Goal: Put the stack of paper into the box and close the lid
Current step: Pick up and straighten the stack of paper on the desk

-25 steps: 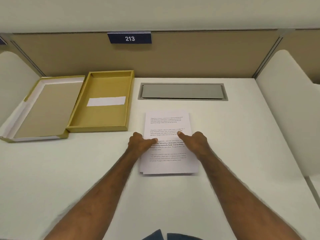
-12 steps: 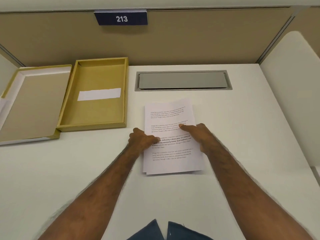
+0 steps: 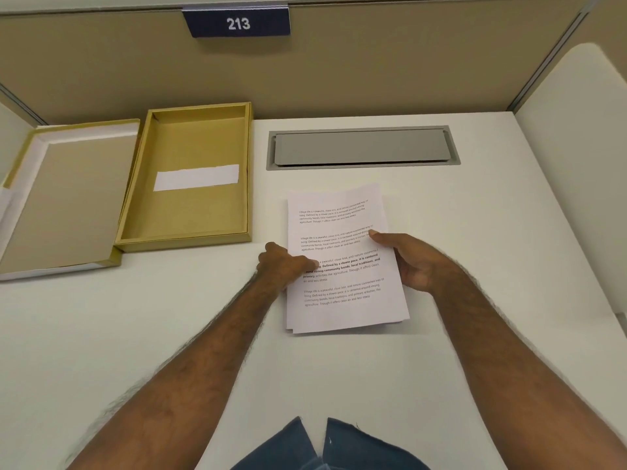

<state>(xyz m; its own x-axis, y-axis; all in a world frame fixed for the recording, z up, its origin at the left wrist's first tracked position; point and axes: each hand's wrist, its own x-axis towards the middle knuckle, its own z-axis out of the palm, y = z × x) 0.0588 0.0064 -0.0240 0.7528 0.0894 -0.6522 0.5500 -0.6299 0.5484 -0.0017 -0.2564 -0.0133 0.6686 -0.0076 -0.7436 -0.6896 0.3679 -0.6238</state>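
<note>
A stack of printed white paper [image 3: 342, 310] lies on the white desk, slightly fanned and turned a little clockwise. My left hand [image 3: 283, 264] grips its left edge, thumb on top. My right hand [image 3: 412, 262] holds the right edge, thumb pressed on the top sheet and fingers curled at the side. To the left stands the open gold box [image 3: 135, 205], shallow, with a white strip lying inside. Its hinged lid [image 3: 68, 195] lies flat open further left, grey inside.
A grey cable-hatch cover [image 3: 361, 147] is set into the desk behind the paper. Tan partition walls close the back, with a sign reading 213 [image 3: 237, 23]. A white side panel [image 3: 573, 184] stands at the right. Blue trousers show at the bottom edge.
My right hand has shifted from pressing on top of the sheets to gripping the right edge. The stack has turned slightly clockwise. The camera tilted a little.
</note>
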